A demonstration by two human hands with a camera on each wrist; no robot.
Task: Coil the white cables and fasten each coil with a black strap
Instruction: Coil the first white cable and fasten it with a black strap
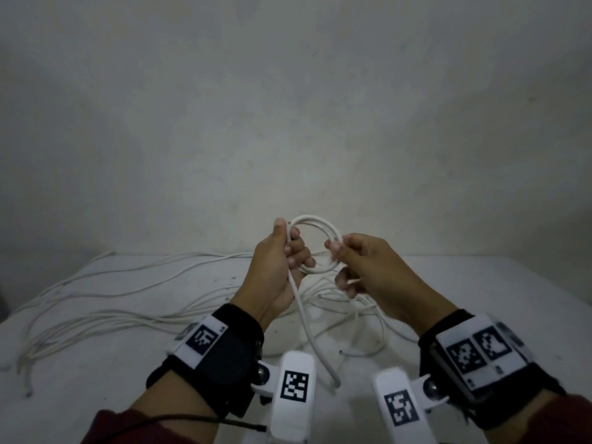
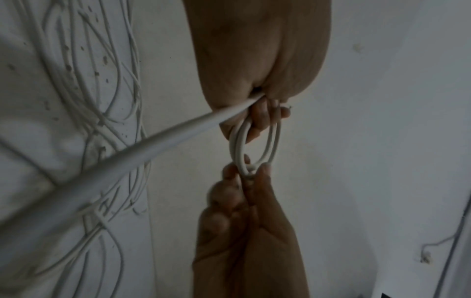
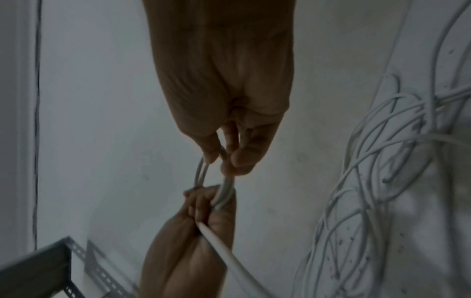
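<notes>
Both hands, left hand (image 1: 278, 267) and right hand (image 1: 368, 267), clamp a half-wound coil (image 1: 315, 245); next, I reckon, its loose tail (image 1: 307, 331) needs winding in.

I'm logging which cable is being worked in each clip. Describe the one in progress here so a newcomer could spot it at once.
Start at the white table strewn with loose white cables. Above its middle, the left hand and right hand hold a small round coil between them. It alone is lifted and looped, with a free tail hanging from the left hand; the others lie slack on the table.
</notes>
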